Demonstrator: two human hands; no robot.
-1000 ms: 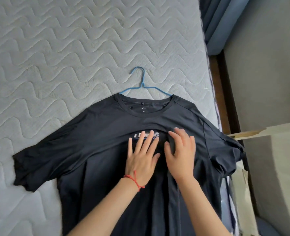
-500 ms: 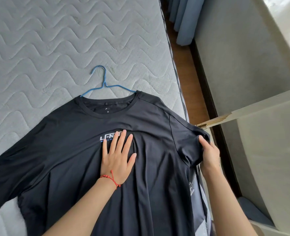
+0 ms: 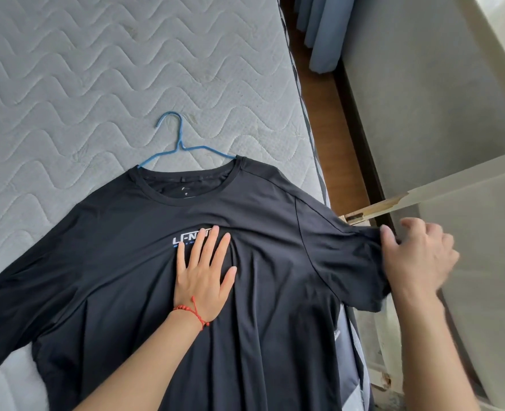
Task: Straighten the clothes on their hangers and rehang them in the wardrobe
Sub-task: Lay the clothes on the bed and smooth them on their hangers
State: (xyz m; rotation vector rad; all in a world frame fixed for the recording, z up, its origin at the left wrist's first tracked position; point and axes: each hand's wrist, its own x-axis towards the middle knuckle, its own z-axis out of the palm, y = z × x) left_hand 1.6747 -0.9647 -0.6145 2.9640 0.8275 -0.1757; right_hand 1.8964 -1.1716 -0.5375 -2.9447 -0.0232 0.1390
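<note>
Fingers of the right hand [image 3: 417, 259] are pinching the black T-shirt [image 3: 144, 277] sleeve past the mattress [image 3: 67, 84] edge, the flat left hand [image 3: 204, 271] pinning; overpulling is risking dragging it off the blue wire hanger [image 3: 180, 143].

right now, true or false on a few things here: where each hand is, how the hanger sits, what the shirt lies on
1. The left hand lies flat on the chest of the black t-shirt. True.
2. The right hand rests on the collar. False: it grips the end of the shirt's sleeve at the edge of the mattress.
3. The blue hanger lies apart from the shirt. False: its hook sticks out of the neck opening, its arms run inside.
4. The shirt lies on a quilted grey mattress. True.
5. A red bracelet is on the right wrist. False: it is on the left.
</note>
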